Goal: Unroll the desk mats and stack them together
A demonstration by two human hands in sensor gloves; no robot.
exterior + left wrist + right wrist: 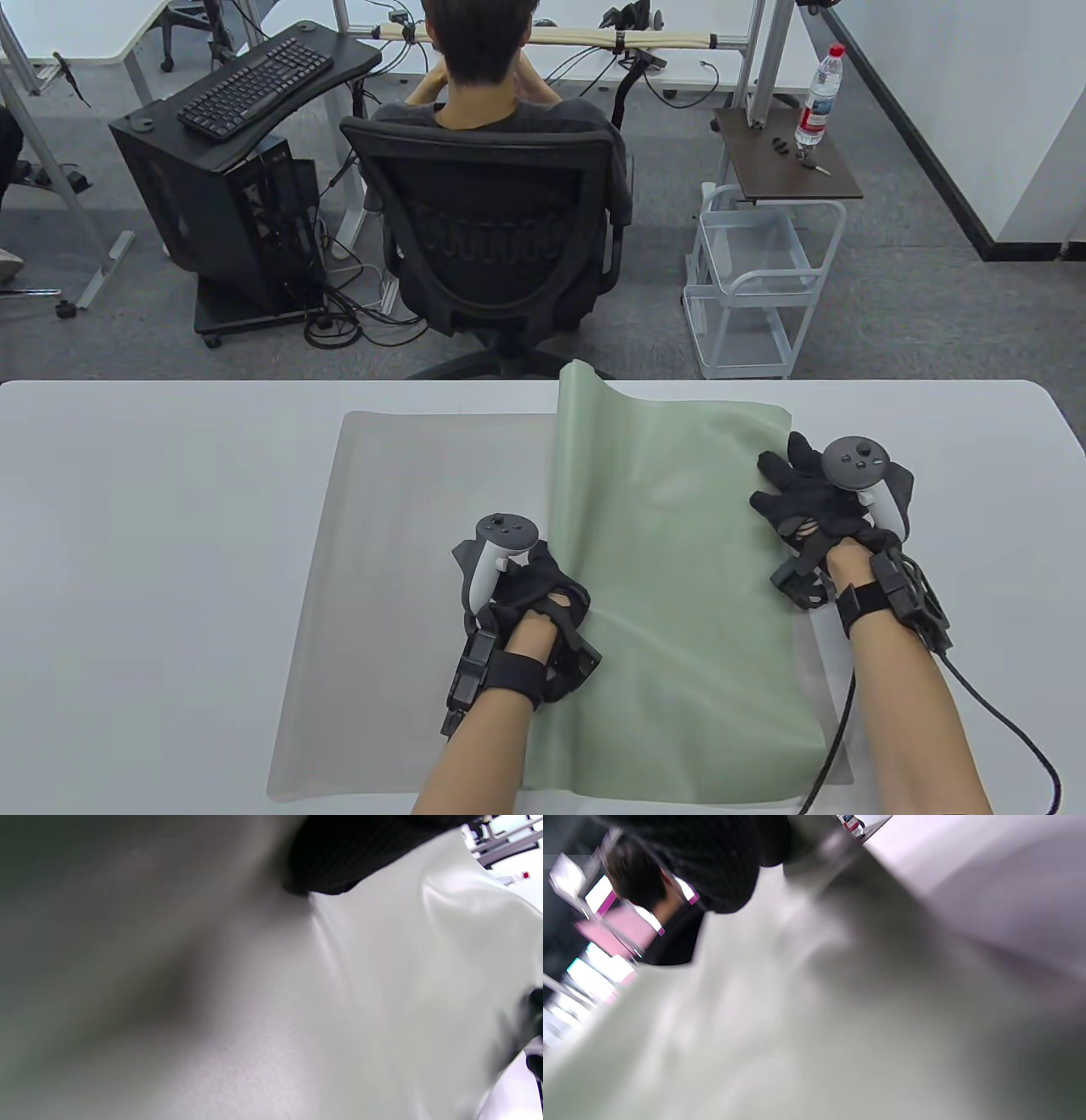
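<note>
A grey translucent mat (407,577) lies flat on the white table (153,552). A pale green mat (679,552) lies on its right part. The green mat's left edge curls upward at the far end. My left hand (543,590) sits at that left edge, fingers curled under the tracker. Whether it pinches the edge is hidden. In the left wrist view a gloved fingertip (339,857) touches the green mat (424,984) at a crease. My right hand (806,497) presses flat with spread fingers on the green mat's right edge. The right wrist view shows the green mat (797,1027) under a finger (712,866).
Beyond the table's far edge a person sits in a black office chair (496,238). A white wire trolley (755,280) stands to the right of it. A black cable (1001,722) runs from my right wrist off the table's front.
</note>
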